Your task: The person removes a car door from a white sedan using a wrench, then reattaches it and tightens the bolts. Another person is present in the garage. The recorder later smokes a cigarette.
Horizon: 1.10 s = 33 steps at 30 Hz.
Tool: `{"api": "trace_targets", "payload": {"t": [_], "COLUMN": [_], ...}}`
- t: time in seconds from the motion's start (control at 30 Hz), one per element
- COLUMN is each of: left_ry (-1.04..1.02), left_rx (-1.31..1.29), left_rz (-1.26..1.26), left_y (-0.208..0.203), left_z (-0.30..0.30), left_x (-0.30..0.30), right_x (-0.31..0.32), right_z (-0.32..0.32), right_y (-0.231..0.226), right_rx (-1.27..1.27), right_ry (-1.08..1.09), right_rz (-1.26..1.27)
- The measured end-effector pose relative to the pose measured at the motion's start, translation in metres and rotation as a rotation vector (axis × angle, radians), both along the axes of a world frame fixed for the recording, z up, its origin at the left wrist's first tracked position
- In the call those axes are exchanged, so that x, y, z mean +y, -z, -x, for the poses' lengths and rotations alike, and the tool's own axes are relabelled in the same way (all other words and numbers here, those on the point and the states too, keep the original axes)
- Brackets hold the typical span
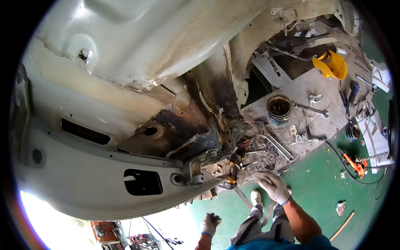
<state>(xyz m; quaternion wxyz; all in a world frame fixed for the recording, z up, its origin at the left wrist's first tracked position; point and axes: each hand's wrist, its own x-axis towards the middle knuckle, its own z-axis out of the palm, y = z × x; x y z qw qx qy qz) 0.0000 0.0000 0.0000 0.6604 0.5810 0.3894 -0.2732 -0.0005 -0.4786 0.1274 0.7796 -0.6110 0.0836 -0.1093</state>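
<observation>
My right hand [273, 186], in a pale work glove with a blue cuff, hangs over the near edge of the littered work surface. Its fingers stretch out loosely with nothing visible in them. Lower and further left, my left hand [211, 224] wears a matching glove with dark fingertips. Its fingers are loosely bent and I see no object in them. A large adjustable wrench [276, 142] lies just beyond the right hand. Between the hands, close to the panel edge, stands a yellow-and-black power tool [230, 177], partly hidden by the car body.
A pale car body [104, 108] with a rusty, torn corner [208, 121] fills the left and top. On the surface sit an open can [279, 106], another wrench [311, 110] and a yellow container [331, 66]. An orange chain hoist [354, 166] and cable lie right, over the green floor [308, 183].
</observation>
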Motion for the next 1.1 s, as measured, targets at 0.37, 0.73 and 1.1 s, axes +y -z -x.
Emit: {"api": "trace_targets", "payload": {"t": [0.37, 0.73, 1.1], "left_ry": [0.027, -0.242, -0.018], "left_rx": [-0.818, -0.749, -0.898], "left_rz": [-0.091, 0.435, 0.358], "left_y": [-0.119, -0.148, -0.155], "left_z": [-0.173, -0.197, -0.181], "left_x": [0.018, -0.044, -0.124], "right_x": [0.087, 0.046, 0.070], "right_z": [-0.092, -0.093, -0.082], "right_y": [-0.078, -0.162, -0.184], "right_rx": [-0.014, -0.386, -0.257], "right_ry": [-0.019, -0.136, 0.033], "right_rz": [-0.362, 0.141, 0.244]}}
